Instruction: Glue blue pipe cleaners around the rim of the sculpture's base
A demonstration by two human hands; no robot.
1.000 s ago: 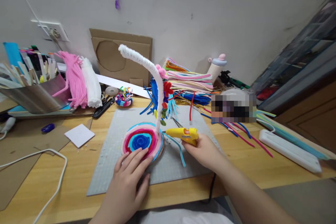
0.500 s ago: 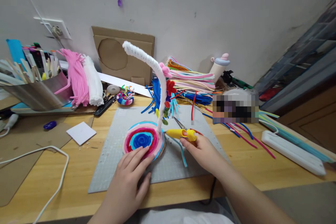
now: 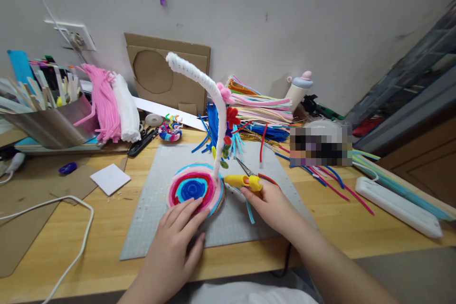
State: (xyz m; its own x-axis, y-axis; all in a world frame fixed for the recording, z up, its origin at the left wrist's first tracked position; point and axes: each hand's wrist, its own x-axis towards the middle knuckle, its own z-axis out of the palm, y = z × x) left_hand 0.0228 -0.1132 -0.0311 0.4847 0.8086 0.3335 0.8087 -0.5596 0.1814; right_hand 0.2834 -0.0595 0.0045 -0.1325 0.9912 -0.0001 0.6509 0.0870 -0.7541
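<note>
A round base [image 3: 194,189] covered in coiled blue, red and pink fuzzy stems lies on the grey cutting mat [image 3: 142,228]. From its right side rises a curved white fuzzy stem [image 3: 221,128] with pink, red and green pieces along it. My left hand [image 3: 181,232] rests with fingers spread on the base's front edge. A yellow glue gun [image 3: 244,181] is gripped in my right hand [image 3: 269,202], its nozzle at the base's right edge near the stem's foot. Scissors [image 3: 245,167] and a light blue strip [image 3: 250,211] lie beside the gun.
Pink stems [image 3: 103,102] and a metal holder of sticks [image 3: 53,123] stand left. Cardboard [image 3: 194,66] leans on the wall. A bottle [image 3: 298,90], a white power strip [image 3: 399,206] and loose stems are right; a white cable [image 3: 85,237] curves across the left.
My right hand and the glue gun have shifted slightly left, the nozzle nearer the base's edge. My left hand stays in place on the base.
</note>
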